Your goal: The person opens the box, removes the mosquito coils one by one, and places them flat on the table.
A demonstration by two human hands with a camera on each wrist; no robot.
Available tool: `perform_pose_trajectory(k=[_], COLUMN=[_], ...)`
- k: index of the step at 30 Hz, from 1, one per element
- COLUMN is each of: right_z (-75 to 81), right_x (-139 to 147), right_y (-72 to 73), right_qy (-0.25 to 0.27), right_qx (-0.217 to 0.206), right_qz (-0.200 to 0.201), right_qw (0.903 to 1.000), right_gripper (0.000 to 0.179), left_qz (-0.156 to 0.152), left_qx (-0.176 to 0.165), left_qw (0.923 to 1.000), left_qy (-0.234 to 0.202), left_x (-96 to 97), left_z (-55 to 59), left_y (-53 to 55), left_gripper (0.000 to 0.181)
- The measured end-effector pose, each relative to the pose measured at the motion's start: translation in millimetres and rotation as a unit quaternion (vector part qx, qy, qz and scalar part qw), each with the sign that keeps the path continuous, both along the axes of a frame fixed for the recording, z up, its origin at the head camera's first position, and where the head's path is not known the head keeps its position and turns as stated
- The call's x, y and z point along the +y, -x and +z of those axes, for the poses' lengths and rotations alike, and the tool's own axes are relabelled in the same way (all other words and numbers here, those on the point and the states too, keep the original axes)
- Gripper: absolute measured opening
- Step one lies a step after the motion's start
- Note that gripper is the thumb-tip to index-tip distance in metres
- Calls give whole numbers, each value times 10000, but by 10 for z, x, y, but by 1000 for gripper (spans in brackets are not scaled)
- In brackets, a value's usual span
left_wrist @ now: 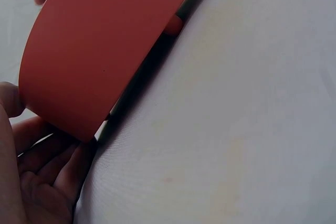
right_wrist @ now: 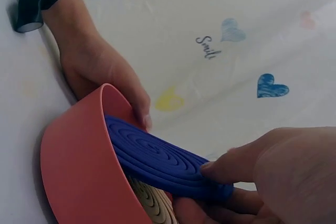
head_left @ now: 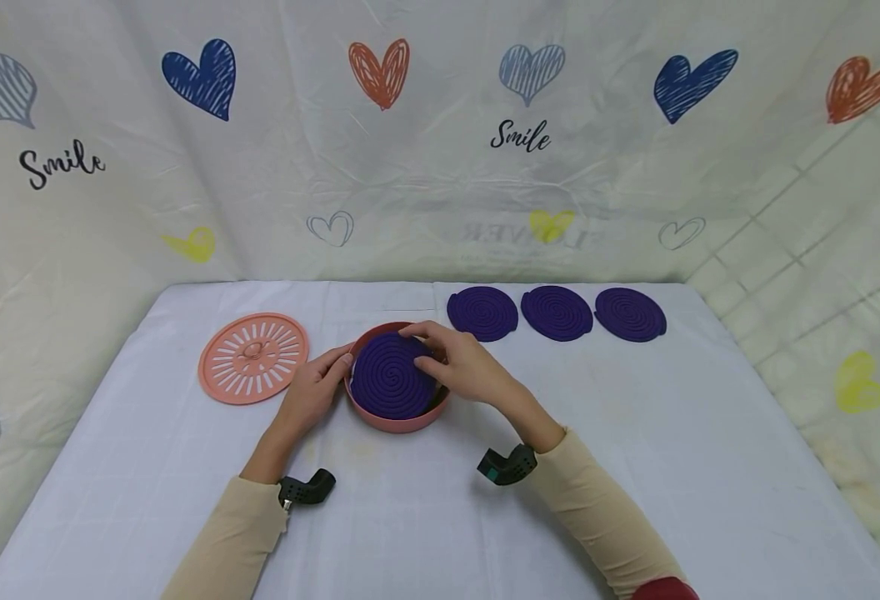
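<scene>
My left hand (head_left: 312, 385) grips the left side of a round coral mosquito coil holder (head_left: 395, 425), thumb at its rim and fingers around its outer wall. Stubby feet show under the holder in the left wrist view. With my right hand (head_left: 468, 367) I pinch the edge of a dark purple mosquito coil (head_left: 392, 377), thumb above and fingers below. This coil looks blue in the right wrist view, where it slants, its far side within the holder's rim. Beneath it, a pale beige spiral (right_wrist: 152, 199) shows inside the holder.
A coral slotted lid (head_left: 254, 354) with a central knob lies left of the holder. Along the table's back edge are three more purple coils (head_left: 482, 313) in a row. A white cloth (head_left: 410, 517) covers the table, and a heart-printed curtain (head_left: 275, 167) hangs behind.
</scene>
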State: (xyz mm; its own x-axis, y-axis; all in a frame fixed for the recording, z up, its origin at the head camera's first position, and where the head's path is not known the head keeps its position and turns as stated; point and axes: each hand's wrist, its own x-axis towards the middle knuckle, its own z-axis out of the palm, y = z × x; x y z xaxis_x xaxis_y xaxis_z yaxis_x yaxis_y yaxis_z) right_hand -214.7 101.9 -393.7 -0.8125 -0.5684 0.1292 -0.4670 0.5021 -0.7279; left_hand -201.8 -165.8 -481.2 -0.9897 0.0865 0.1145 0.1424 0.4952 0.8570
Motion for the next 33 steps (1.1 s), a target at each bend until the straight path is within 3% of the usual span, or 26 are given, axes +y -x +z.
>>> perform_pose_trajectory(k=[8,33], right_z=[11,43], right_x=[31,23], right_y=[34,12], right_qy=[-237,-88], right_qx=[-246,-337], right_qz=[76,9], right_qw=[9994,9994], right_gripper=[25,23], left_qz=[-11,20], left_qx=[1,36], left_qw=[10000,10000], left_qy=[4,53], left_x=[0,-2], left_z=[7,-10], left_y=[-2,4], left_gripper=[46,47])
